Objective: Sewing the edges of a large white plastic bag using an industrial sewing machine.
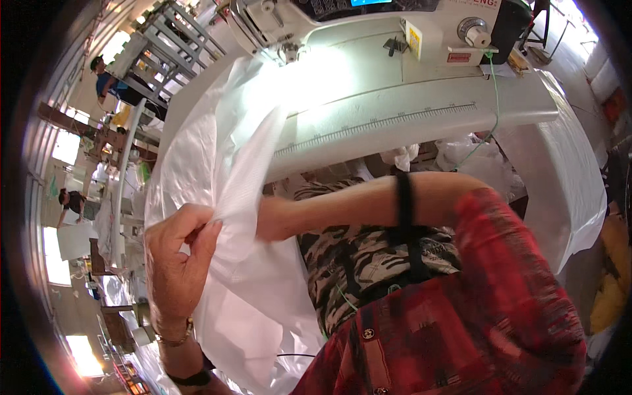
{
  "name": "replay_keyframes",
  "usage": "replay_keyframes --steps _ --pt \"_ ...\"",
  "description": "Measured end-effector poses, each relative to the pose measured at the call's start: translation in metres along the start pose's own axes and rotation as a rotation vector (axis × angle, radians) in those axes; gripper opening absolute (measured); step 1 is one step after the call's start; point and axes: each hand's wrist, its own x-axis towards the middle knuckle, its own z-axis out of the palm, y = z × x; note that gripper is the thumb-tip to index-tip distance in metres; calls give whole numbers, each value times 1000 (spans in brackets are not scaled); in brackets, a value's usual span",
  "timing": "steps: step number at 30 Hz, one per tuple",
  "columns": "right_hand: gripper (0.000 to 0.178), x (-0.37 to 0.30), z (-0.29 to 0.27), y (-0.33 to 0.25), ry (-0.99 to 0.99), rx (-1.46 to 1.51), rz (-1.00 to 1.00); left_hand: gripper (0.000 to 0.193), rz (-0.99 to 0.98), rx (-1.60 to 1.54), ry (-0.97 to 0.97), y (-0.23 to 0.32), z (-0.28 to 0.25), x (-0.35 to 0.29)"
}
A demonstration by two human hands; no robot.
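Observation:
A large sheet of thin white fabric (227,283) hangs over the left end of the sewing table and down beside my lap. My left hand (179,260) pinches a folded edge of it between thumb and fingers, left of my knees. My right hand (275,218), slightly blurred, reaches across my body to the same cloth; its fingers are hidden behind a raised fold, so their grip does not show. The upper part of the fabric runs up toward the needle area of a white sewing machine (288,51), where a bright lamp washes out detail.
The sewing table (421,122) carries a printed ruler strip (375,126) along its near edge. Green thread (495,99) hangs from the machine's right end. White sheeting (559,178) drapes over the table's right side. Two people (108,82) are at the far left, among racks and benches.

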Motion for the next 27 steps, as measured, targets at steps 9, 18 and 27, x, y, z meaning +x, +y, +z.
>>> replay_keyframes --steps 9,18,27 --pt "20 -8 103 -12 -336 65 -205 4 220 129 -438 -1 63 -27" --pt "22 -91 -80 13 -590 -157 -203 5 -153 -14 44 -36 188 -99" --pt "15 -59 -136 48 -208 -140 -61 10 -747 -796 170 -27 181 -105"
